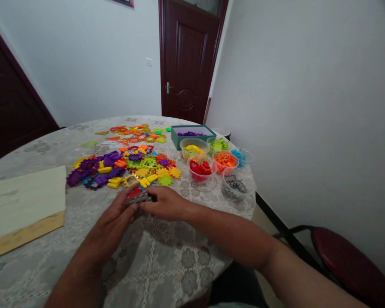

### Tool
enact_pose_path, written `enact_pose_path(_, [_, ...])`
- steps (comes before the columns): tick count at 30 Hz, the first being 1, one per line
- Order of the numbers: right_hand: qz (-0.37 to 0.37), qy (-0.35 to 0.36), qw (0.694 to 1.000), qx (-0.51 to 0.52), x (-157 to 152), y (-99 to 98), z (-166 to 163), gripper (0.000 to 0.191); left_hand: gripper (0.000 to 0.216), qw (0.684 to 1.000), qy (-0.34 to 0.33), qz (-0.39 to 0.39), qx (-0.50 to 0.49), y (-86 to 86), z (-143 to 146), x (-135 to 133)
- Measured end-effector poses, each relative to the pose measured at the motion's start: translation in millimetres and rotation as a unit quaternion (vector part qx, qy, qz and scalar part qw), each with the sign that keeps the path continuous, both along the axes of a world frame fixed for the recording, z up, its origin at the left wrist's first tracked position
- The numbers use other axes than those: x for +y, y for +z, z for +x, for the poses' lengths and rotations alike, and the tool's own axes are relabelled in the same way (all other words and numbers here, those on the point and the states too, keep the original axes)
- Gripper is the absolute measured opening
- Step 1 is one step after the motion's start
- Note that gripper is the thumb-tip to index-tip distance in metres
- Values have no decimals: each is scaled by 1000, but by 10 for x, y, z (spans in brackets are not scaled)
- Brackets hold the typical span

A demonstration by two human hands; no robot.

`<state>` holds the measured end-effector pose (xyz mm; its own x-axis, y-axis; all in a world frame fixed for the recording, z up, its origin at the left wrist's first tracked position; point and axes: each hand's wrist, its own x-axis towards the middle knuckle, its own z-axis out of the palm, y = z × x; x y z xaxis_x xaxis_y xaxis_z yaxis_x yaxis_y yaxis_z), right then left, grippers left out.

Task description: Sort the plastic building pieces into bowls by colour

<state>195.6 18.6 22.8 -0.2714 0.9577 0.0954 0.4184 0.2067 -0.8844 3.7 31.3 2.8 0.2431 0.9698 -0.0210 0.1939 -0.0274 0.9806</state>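
My left hand [117,216] and my right hand [165,203] meet low over the lace tablecloth [167,256], fingers pinched together on a small grey toothed plastic piece [141,198]. A red piece [134,192] lies just behind it. Straight beyond my hands spreads a pile of colourful plastic pieces [125,164] in purple, yellow, orange and green.
Clear bowls hold sorted pieces: red [201,169], orange [225,159], yellow [193,149], blue [240,156], grey [237,186]. A teal box [192,133] holds purple ones. A pale board [22,201] lies at left. A red stool [343,256] stands right, a dark door [188,60] behind.
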Motion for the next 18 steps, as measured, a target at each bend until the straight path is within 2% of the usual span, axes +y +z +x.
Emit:
enact_pose_path(2, [82, -36, 994, -70, -226, 183, 301, 18, 78, 997, -52, -33, -47, -25, 30, -23])
enact_pose_path(4, [136, -93, 976, -140, -493, 340, 674, 38, 75, 996, -66, -38, -46, -45, 34, -37])
enact_pose_path(7, [193, -212, 915, -284, -850, 453, 1322, 49, 61, 998, -46, 14, 28, -39, -16, -46])
enact_pose_path(9, [205, -279, 854, -388, -992, 428, 1757, 43, 50, 994, -14, 66, 86, -20, -74, -47])
enact_pose_path(12, [181, -329, 778, -504, -1083, 289, 2283, 40, 39, 978, 50, 124, 159, 3, -157, -48])
enact_pose_path(15, [149, -328, 745, -561, -1119, 129, 2586, 36, 39, 968, 70, 136, 197, 16, -202, -62])
enact_pose_path(18, [124, -327, 727, -591, -1126, 31, 2701, 33, 39, 964, 76, 136, 214, 34, -213, -90])
